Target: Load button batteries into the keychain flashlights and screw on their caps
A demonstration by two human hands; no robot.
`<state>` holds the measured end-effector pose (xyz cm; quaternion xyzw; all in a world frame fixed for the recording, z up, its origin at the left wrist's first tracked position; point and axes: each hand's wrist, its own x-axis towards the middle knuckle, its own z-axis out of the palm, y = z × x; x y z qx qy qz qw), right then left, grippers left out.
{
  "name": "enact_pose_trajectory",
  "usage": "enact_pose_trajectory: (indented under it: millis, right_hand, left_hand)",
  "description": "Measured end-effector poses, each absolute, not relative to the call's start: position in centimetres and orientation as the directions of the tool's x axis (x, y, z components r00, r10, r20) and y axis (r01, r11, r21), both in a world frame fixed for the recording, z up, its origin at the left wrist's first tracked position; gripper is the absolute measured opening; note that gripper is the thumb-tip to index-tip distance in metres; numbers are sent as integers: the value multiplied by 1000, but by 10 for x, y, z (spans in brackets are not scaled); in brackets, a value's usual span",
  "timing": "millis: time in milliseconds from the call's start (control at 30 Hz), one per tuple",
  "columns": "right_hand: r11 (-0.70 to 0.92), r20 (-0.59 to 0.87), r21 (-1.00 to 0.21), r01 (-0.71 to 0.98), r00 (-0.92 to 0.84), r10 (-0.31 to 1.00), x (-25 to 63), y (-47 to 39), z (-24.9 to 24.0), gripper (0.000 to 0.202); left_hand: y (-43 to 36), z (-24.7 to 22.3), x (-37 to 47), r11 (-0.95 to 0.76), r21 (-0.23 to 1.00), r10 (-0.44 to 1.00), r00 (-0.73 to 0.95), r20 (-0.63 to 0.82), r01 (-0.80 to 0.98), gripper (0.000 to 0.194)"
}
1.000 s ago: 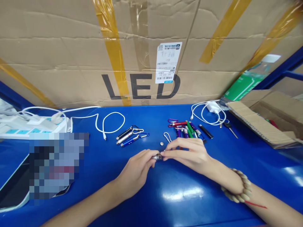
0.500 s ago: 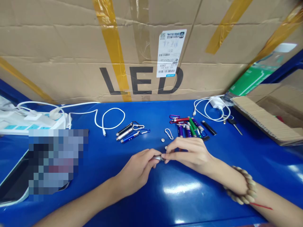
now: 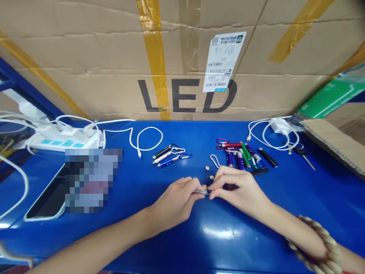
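Note:
My left hand [image 3: 179, 198] pinches a small silver tube [image 3: 201, 191] above the blue table. At the tube's right end, the fingertips of my right hand [image 3: 238, 186] are pressed together; what they grip there is too small to make out. Two small round silver pieces [image 3: 207, 168] lie just behind my hands, near a silver carabiner [image 3: 215, 160]. To the left rest a black, a silver and a blue penlight [image 3: 169, 162] with clips. Behind my right hand is a pile of purple, green and red penlights [image 3: 241, 156].
A large cardboard box [image 3: 108, 76] stands along the back. On the left are a white power strip [image 3: 68, 140] and a phone [image 3: 47, 196]; on the right, a charger with cable [image 3: 281, 126], a key [image 3: 305, 156], a green-labelled bottle [image 3: 330, 97] and an open carton [image 3: 336, 146].
The view has shifted, so the scene sits further right, except the box's lettering and hands, which moved right less. Both hands remain together at the silver tube.

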<state>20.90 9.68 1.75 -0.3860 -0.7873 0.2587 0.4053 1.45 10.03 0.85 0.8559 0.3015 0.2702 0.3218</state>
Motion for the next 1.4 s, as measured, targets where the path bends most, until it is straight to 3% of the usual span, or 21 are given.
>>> enact_pose_trajectory:
  millis: [167,333,733,867,1067,1267,1400]
  right_hand:
    - [312,210,-866,391,-283,936,201,94,20,14]
    - [150,58,-908,392,-238,970,197,92,21,22]
    - [44,-59,-916,398,-243,968,202,95,13,25]
    - [53,-56,-922,385,-267,962,204,98,11,25]
    - [10,-108,-936,351,-315,943,206,99,13,31]
    - [-149,-211,-936,320,-170,963,200,94,20,33]
    - [-143,-204,-928,343,-148,968,197,93,22,34]
  left_hand:
    - [102,3,13,-634,684,707,628,325,360,13]
    - [101,3,12,-654,663,705,612,359,364,12]
    - [103,2,13,-694,610,696,573,433,382,11]
    - [102,6,13,-665,632,721,566,401,398,8]
    - [101,10,12,-612,650,754,580,308,451,20]
    - [101,17,13,-640,637,722,618,310,429,23]
    - [101,19,14,-633,633,732,610,303,445,24]
